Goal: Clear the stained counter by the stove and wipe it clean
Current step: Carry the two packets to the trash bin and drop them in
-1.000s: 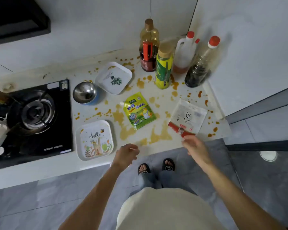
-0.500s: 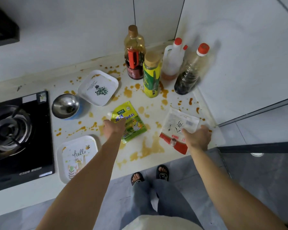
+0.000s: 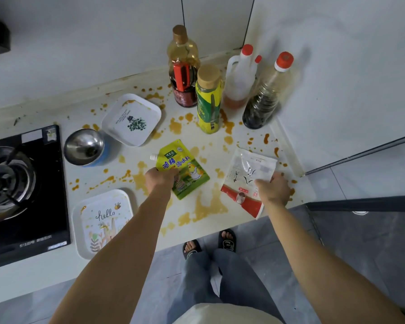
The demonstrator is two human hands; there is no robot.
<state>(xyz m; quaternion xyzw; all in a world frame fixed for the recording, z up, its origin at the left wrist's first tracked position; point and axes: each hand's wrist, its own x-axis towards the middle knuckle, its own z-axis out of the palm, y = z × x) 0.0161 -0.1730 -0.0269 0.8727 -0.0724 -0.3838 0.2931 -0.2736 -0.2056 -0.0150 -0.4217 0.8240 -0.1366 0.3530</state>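
Head view, step in hand: you are clearing the counter (image 3: 288,148); wiping looks some way off, as every item stands on it and no cloth shows.
Nearest, front edge: the hello tray (image 3: 98,220) lies beside the stove (image 3: 26,195), with brown stains (image 3: 206,206) pooled between your arms.
Left hand (image 3: 160,177): your fingers curl onto the near-left edge of the green seasoning pouch (image 3: 185,168), gripping it; the pouch lies flat mid-counter.
Right hand (image 3: 272,189): it grasps the right edge of the white and red packet (image 3: 248,176), whose near corner overhangs the counter edge.
Next move: lift both packs away and set them somewhere off the stained patch; watch for sauce on their undersides.
Farther back: steel bowl (image 3: 84,146), leaf-print tray (image 3: 131,119), then four bottles (image 3: 208,101) against the wall, all left to shift.
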